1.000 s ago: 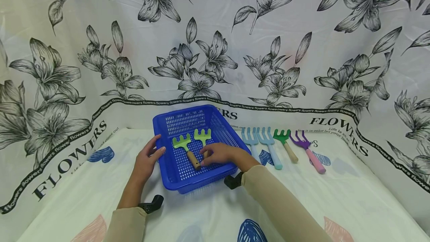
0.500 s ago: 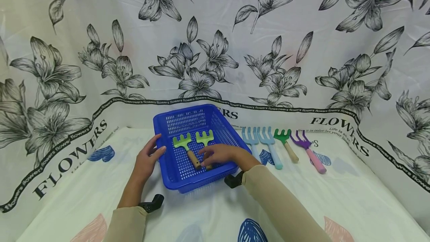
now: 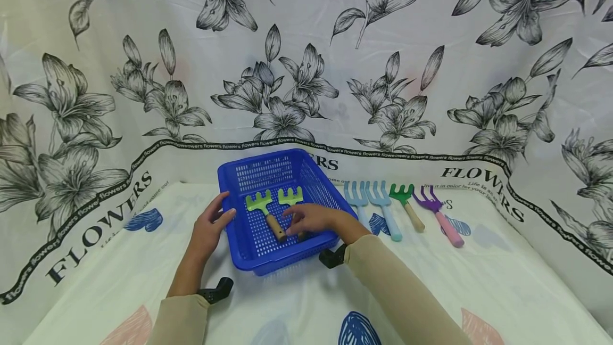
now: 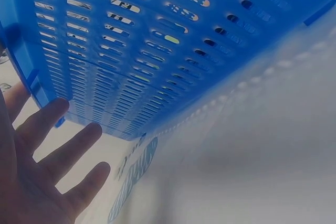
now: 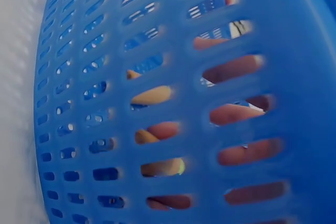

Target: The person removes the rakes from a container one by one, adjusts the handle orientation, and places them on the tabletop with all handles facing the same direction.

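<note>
In the head view, my left hand holds the left rim of a blue plastic basket, its thumb over the rim. The left wrist view shows other fingers straight and spread beside the slotted wall. My right hand is inside the basket, fingers loosely bent over the handle of one light-green hand rake, whose middle it hides. Another light-green hand rake, with a wooden handle, lies to its left on the basket floor. Through the slots in the right wrist view, fingers and part of a wooden handle appear.
Right of the basket, several more hand rakes lie in a row: two light-blue rakes, including the right one, a green one with a wooden handle, and a purple one with a pink handle. A flowered curtain hangs behind.
The right rake shifted slightly right and down with my right hand, then stayed put. My right fingers have loosened from its handle. The left hand and basket have not visibly moved.
</note>
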`<state>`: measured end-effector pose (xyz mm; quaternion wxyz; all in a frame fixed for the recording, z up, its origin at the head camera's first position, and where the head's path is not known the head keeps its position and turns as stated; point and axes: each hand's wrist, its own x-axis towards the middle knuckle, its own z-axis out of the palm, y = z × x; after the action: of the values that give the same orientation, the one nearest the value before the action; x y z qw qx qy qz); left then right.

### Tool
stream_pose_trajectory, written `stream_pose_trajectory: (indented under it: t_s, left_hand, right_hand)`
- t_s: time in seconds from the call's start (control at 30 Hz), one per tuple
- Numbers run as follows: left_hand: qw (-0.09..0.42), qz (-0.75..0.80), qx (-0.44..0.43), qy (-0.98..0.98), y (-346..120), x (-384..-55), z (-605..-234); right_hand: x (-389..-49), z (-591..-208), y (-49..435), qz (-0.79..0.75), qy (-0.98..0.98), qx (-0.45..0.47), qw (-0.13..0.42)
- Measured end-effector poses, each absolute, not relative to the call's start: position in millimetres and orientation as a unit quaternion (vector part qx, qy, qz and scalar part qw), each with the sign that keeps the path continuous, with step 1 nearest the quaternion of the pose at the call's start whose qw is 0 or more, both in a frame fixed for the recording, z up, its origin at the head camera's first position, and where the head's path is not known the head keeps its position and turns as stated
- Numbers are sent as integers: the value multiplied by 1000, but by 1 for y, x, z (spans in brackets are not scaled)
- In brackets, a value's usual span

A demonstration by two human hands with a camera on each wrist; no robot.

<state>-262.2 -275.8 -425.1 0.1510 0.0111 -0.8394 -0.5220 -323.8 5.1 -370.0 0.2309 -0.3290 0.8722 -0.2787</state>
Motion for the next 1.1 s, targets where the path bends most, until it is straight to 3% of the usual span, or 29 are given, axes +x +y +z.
stream_pose_trajectory:
  t_s: [0.3,0.63,1.1]
  left_hand:
    - [149,-526,13,-837,-274,-262,-424]
    - [143,-525,18,-839,-277,-261,-424]
    - [140,-530,12,-836,-276,-262,-424]
  right_hand:
    - [-328,-369,7,-320,878,-334,125]
    - [-329,-366,7,-398,879,-262,7]
    - [-329,-363,12,-470,864,-174,-60]
